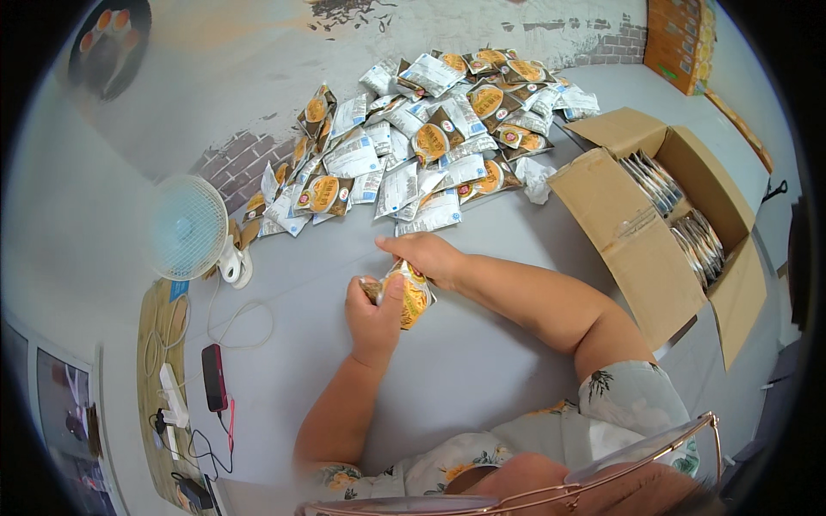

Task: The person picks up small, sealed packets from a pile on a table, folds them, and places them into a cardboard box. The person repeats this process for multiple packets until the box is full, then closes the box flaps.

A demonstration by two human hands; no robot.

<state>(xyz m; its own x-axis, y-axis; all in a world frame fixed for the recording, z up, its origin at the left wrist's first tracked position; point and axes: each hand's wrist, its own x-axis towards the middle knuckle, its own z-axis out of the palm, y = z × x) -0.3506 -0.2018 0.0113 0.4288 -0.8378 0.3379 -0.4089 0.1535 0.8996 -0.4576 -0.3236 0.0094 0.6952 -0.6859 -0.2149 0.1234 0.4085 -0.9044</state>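
My left hand [377,313] grips the lower left part of a yellow-and-brown snack packet [416,300], with the thumb across its front. My right hand [429,258] holds the packet's upper end, its thumb pointing left. Beyond both hands lies a big heap of sealed packets [352,155], some with the orange-and-brown front up, others with the white printed back up. An open cardboard box [600,200] stands on the right, with two rows of upright packets [697,248] inside.
A clip-on fan [187,226] stands at the left, near a wooden board [148,322] with a white power strip [173,393]. A phone [214,377] and cables lie beside it. Crumpled white paper [534,180] lies between heap and box. An orange carton [677,42] stands at the back right.
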